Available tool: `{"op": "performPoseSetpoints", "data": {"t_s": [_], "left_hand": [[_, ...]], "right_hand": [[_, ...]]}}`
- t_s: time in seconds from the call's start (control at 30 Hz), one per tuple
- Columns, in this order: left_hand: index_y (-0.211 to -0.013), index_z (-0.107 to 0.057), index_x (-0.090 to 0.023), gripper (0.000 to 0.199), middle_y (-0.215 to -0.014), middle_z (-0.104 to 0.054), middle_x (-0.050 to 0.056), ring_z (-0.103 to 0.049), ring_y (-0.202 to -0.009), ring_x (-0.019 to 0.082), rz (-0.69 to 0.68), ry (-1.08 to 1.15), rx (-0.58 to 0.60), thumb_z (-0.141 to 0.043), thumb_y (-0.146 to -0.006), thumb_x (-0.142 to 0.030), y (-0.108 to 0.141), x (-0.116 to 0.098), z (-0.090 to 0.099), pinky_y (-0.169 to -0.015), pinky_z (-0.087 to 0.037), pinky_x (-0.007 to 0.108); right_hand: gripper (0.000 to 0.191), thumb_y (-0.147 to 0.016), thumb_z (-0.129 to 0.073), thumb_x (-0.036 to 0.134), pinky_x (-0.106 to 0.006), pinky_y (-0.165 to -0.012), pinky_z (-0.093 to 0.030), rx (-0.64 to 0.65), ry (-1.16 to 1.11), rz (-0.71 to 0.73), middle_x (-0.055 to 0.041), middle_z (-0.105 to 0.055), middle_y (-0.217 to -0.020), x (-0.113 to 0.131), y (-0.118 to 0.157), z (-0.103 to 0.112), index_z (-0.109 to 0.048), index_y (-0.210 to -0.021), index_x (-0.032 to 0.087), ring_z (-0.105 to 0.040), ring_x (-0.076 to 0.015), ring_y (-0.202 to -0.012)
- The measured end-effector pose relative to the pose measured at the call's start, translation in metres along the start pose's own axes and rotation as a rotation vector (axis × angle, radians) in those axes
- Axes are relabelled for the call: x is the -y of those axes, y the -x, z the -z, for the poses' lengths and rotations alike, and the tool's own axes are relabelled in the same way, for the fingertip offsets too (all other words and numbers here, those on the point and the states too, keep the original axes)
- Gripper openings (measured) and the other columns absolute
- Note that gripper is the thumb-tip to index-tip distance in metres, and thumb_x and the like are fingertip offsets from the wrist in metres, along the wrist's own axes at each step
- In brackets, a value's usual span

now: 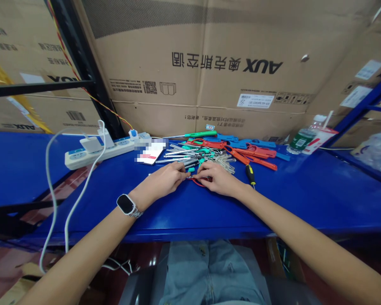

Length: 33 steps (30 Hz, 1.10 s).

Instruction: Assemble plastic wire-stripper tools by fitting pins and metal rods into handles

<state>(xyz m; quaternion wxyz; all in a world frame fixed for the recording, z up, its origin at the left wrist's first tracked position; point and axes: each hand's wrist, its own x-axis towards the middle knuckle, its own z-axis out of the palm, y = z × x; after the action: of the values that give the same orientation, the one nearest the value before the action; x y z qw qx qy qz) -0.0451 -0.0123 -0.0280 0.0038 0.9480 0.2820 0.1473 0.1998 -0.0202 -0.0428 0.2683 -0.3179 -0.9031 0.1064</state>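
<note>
On table [184, 212]: red piece [197, 184], curved, partly hidden beneath right fingers. Long axis seemingly left–right, between hands; which end leads, cannot tell. Left hand [171, 178] and right hand [214, 178] pinch it, fingertips nearly meeting. Step: probably small-part fitting; next move calls for steady fingertips. Just beyond hands: green cap [191, 170], then metal rods [178, 155].

Upside-down AUX cartons [139, 51] stand behind a blue table [305, 190] above reddish flooring [3, 269].
</note>
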Motion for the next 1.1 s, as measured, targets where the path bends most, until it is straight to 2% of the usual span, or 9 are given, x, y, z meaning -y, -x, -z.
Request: {"op": "performPoseSetpoints", "data": {"t_s": [0.13, 0.33, 0.5, 0.63, 0.8, 0.97, 1.1], "left_hand": [[-0.114, -0.076, -0.015, 0.036, -0.1, -0.064, 0.012, -0.061, -0.086, 0.021, 0.006, -0.019, -0.012, -0.041, -0.105, -0.02, 0.002, -0.001, 0.0, -0.077, -0.051, 0.034], [-0.115, -0.073, -0.015, 0.042, -0.105, -0.061, 0.012, -0.059, -0.089, 0.02, 0.015, -0.01, -0.001, -0.033, -0.109, -0.026, 0.003, -0.006, 0.0, -0.08, -0.051, 0.032], [-0.113, -0.073, -0.015, 0.042, -0.105, -0.06, 0.011, -0.058, -0.088, 0.019, -0.005, 0.048, -0.018, -0.033, -0.109, -0.027, 0.002, -0.003, -0.003, -0.08, -0.051, 0.032], [-0.111, -0.074, -0.015, 0.041, -0.102, -0.059, 0.011, -0.058, -0.086, 0.02, -0.023, 0.135, -0.063, -0.035, -0.109, -0.028, 0.002, 0.003, -0.01, -0.078, -0.052, 0.035], [-0.12, -0.073, -0.019, 0.034, -0.106, -0.059, 0.011, -0.06, -0.096, 0.022, -0.006, 0.187, -0.085, -0.042, -0.106, -0.023, 0.004, 0.007, -0.017, -0.086, -0.054, 0.039], [-0.122, -0.073, -0.019, 0.033, -0.107, -0.06, 0.011, -0.061, -0.099, 0.024, 0.002, 0.217, -0.086, -0.045, -0.105, -0.026, 0.004, 0.005, -0.015, -0.091, -0.054, 0.042], [-0.121, -0.072, -0.018, 0.032, -0.109, -0.061, 0.011, -0.062, -0.101, 0.025, 0.029, 0.206, -0.058, -0.048, -0.104, -0.028, 0.002, 0.001, -0.011, -0.094, -0.054, 0.044]], "right_hand": [[0.018, -0.094, -0.064, 0.014, -0.037, -0.087, -0.051, -0.014, -0.025, -0.013, -0.0081, -0.068, -0.098, -0.001, 0.001, -0.001, -0.08, -0.1, 0.02, -0.062, -0.0202, -0.094], [0.017, -0.094, -0.065, 0.016, -0.037, -0.085, -0.052, -0.041, -0.043, -0.018, -0.0076, -0.068, -0.096, -0.004, 0.001, -0.003, -0.08, -0.1, 0.02, -0.062, -0.0197, -0.091], [0.017, -0.093, -0.065, 0.015, -0.037, -0.087, -0.052, -0.059, -0.038, -0.012, -0.007, -0.068, -0.096, -0.003, 0.001, -0.005, -0.08, -0.098, 0.022, -0.062, -0.0202, -0.093], [0.016, -0.093, -0.066, 0.015, -0.038, -0.088, -0.052, -0.068, -0.03, -0.011, -0.0071, -0.069, -0.097, -0.001, 0.001, -0.005, -0.08, -0.097, 0.022, -0.062, -0.0205, -0.093], [0.017, -0.093, -0.065, 0.015, -0.038, -0.088, -0.052, -0.065, -0.033, -0.014, -0.0076, -0.069, -0.096, -0.001, 0.002, -0.005, -0.08, -0.099, 0.02, -0.062, -0.0207, -0.093], [0.019, -0.092, -0.063, 0.014, -0.037, -0.086, -0.053, -0.061, -0.058, -0.032, -0.008, -0.069, -0.095, 0.002, 0.001, -0.003, -0.08, -0.099, 0.019, -0.063, -0.0205, -0.091], [0.026, -0.092, -0.057, 0.011, -0.037, -0.085, -0.053, -0.081, -0.095, -0.083, -0.0077, -0.071, -0.096, 0.008, -0.002, 0.008, -0.078, -0.104, 0.019, -0.065, -0.0197, -0.089]]}}
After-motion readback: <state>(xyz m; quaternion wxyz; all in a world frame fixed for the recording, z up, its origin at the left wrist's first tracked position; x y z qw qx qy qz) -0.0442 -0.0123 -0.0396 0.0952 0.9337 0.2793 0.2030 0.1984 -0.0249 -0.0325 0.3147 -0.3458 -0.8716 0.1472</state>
